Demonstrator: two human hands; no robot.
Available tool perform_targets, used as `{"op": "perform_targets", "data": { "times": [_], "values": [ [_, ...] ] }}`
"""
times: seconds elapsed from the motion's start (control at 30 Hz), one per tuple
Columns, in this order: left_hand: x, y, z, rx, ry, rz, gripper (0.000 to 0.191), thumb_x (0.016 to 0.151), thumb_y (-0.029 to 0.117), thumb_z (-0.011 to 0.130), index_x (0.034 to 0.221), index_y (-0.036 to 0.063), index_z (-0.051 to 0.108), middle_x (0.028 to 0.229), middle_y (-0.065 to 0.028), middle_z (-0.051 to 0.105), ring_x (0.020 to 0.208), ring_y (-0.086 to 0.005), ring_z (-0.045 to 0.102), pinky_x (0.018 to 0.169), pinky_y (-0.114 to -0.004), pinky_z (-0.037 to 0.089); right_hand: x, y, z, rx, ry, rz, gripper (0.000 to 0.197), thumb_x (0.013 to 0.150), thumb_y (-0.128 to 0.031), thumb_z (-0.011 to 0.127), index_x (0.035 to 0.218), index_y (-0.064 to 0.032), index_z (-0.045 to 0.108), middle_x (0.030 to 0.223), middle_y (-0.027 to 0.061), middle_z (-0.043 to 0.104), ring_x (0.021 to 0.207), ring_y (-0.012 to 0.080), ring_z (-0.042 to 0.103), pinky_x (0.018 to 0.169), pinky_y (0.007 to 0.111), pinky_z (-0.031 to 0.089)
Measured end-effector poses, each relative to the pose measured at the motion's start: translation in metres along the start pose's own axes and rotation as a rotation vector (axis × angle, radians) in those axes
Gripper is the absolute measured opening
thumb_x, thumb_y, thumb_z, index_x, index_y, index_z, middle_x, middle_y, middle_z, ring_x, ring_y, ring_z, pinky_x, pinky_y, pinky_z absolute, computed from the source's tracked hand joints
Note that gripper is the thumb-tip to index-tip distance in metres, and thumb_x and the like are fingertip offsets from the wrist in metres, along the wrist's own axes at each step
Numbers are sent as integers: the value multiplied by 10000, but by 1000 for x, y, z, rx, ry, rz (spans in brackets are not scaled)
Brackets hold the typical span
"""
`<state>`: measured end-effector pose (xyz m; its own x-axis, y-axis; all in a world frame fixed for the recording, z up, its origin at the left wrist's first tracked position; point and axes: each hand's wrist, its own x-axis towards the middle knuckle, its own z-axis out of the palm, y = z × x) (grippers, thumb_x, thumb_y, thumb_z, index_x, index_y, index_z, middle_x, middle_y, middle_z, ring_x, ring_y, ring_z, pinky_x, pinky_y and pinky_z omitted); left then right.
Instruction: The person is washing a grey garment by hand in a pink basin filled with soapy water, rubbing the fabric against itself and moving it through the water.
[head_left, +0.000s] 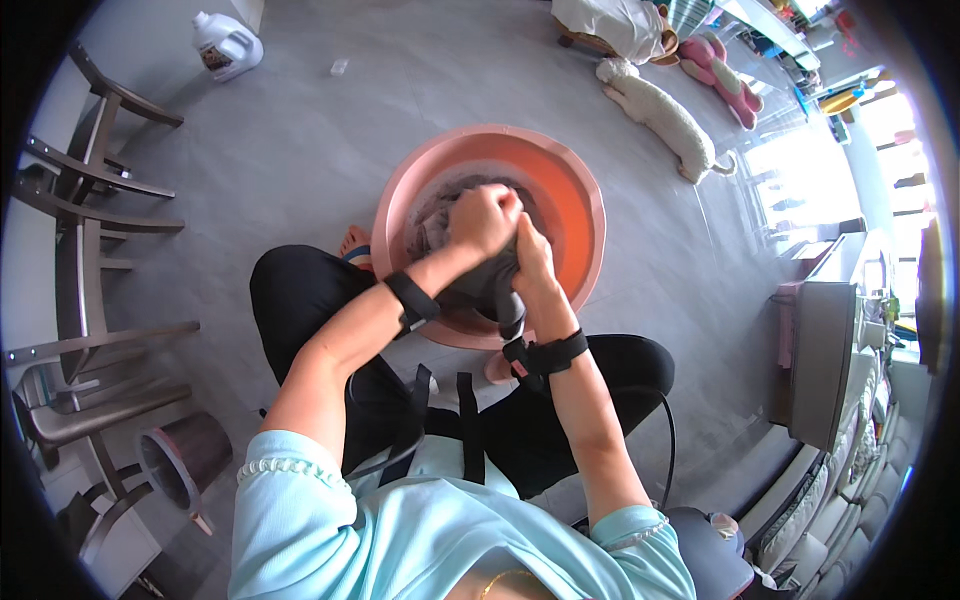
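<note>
A pink plastic basin (589, 217) stands on the floor between my knees, with dark wet cloth (480, 285) and some foam in it. Over its middle my left hand (486, 219) is closed in a fist on the dark cloth. My right hand (534, 255) is close against it, fingertips meeting the left fist, and grips the same cloth, part of which hangs beside the right wrist. Both wrists wear black straps. The cloth within the fingers is hidden.
A white jug (226, 46) stands at the upper left, near dark chairs (94, 292). A small bin (187, 457) lies at the lower left. A white dog (660, 116) lies beyond the basin at the upper right, beside a pink plush toy (724, 75). A grey cabinet (821, 360) is at the right.
</note>
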<state>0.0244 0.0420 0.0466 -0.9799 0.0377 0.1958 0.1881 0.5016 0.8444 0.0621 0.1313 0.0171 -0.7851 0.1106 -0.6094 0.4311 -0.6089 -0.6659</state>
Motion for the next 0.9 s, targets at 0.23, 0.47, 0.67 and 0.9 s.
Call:
{"op": "perform_targets", "data": {
  "times": [0.23, 0.47, 0.67, 0.9],
  "values": [
    [-41, 38, 21, -27, -16, 307, 161, 780, 205, 544, 710, 61, 567, 689, -146, 601, 618, -331, 584, 548, -424, 454, 42, -5, -65, 76, -380, -269, 246, 881, -289, 500, 788, -77, 582, 701, -6, 536, 608, 104, 487, 529, 259, 398],
    [3, -12, -2, 65, -60, -89, 301, 832, 236, 512, 630, 15, 546, 582, -185, 545, 566, -382, 546, 495, -441, 412, -23, -13, 16, 35, 18, 48, 194, 839, -212, 513, 791, -35, 579, 732, 40, 556, 636, 143, 537, 555, 294, 448],
    [-40, 36, 20, -57, -42, 230, 182, 789, 191, 545, 674, 50, 557, 676, -160, 581, 625, -345, 576, 535, -425, 428, 42, -5, -65, 111, -406, -191, 186, 859, -268, 526, 819, -89, 550, 710, 20, 525, 682, 171, 522, 620, 310, 450],
    [13, -13, -9, 152, -76, -159, 272, 804, 264, 518, 656, 51, 603, 629, -178, 593, 613, -374, 584, 550, -467, 459, -22, -10, 21, 46, 81, 55, 222, 830, -242, 505, 773, -36, 566, 698, 28, 526, 618, 164, 530, 553, 323, 451]
  ]
}}
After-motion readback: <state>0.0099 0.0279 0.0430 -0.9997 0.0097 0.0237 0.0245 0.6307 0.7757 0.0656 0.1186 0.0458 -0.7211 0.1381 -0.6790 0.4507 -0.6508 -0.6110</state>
